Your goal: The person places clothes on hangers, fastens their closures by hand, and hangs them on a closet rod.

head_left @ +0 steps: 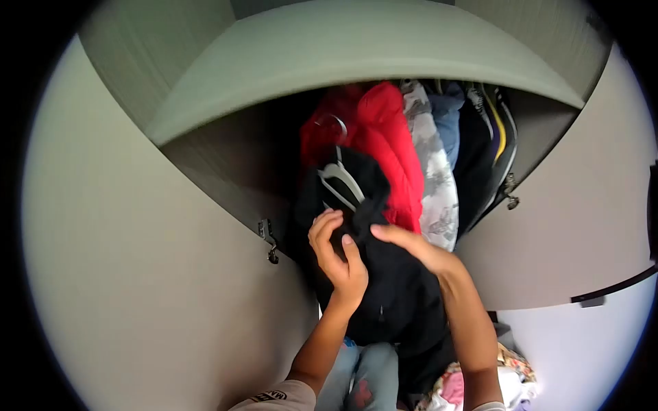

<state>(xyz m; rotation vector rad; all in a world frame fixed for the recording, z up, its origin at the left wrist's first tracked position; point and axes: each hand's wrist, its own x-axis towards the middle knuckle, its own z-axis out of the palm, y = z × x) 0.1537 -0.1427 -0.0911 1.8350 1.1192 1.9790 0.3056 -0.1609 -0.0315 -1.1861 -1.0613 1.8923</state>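
A black hooded garment (pixel 394 288) hangs in front of the open wardrobe, with a white hanger (pixel 341 179) showing inside its neck. The hanger's metal hook rises in front of a red jacket (pixel 397 157). My left hand (pixel 337 257) is at the left side of the garment's neck opening, its fingers curved and thumb apart. On the right side of the opening lies my right hand (pixel 415 246), its thumb or finger on the black cloth and its other fingers hidden behind or in the fabric.
Right of the red jacket hang a grey-and-white patterned garment (pixel 435 171), a blue denim one (pixel 447 123) and dark clothes with a yellow stripe (pixel 500 130). Open doors (pixel 157 274) with metal hinges (pixel 269 240) flank the wardrobe. A pile of clothes (pixel 510 383) lies below right.
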